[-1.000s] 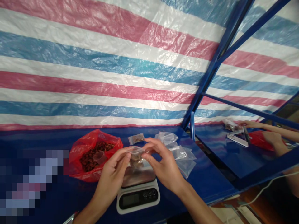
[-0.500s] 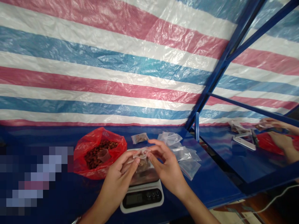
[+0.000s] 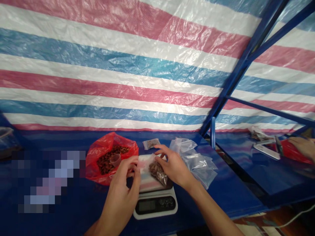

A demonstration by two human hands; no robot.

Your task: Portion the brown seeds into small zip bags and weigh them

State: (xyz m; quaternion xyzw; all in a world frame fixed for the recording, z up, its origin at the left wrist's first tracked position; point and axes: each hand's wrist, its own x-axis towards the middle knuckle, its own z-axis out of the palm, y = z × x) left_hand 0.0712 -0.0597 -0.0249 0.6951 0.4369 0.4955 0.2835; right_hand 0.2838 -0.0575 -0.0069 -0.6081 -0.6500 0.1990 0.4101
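Clear pouch (image 3: 157, 172), small, partly filled with brown pieces, sits over the plate of the white scale (image 3: 155, 214). Pouch is tilted: contents bunch toward its lower right end, shiny crinkled film over them, upper end near the fingers. Can't tell if it rests on the plate or hangs just above.

Right hand (image 3: 175, 166): thumb and forefinger pinch the pouch near its top edge. Left hand (image 3: 124, 180): fingers curled, thumb and forefinger tips by the pouch's left side; can't tell if they grip the film.

Both hands cover parts of the scale. Display is visible between the wrists, digits too faint to read.

Left hand also overlaps the near right edge of the red bag (image 3: 92, 165), which is open and holds dark brown pieces (image 3: 104, 164) with a clear cup (image 3: 115, 160) on top. Second filled pouch (image 3: 151, 144) lies flat behind the scale. Loose pile of flat clear bags (image 3: 200, 164) to the right, beside the right forearm.

All on the blue counter (image 3: 228, 191). Blue metal frame (image 3: 221, 98) behind it, striped sheet (image 3: 110, 65) as backdrop. Far right: a co-worker's hand (image 3: 304, 147) at another red bag.
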